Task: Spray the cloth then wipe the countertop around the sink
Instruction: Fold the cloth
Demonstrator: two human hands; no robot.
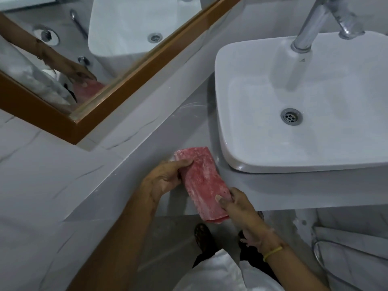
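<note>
A folded pink cloth (202, 181) is held over the grey countertop (189, 127), just left of the white basin (304, 106). My left hand (164, 179) grips the cloth's far left edge with thumb on top. The near right end is pinched by my right hand (237, 204). The cloth's lower end hangs past the counter's front edge. No spray bottle is in view.
A chrome tap (310, 26) rises behind the basin, whose drain (291, 116) shows in the bowl. A wood-framed mirror (117, 80) runs along the wall at upper left. Below the counter are the floor, my feet and a metal rack (323, 253) at lower right.
</note>
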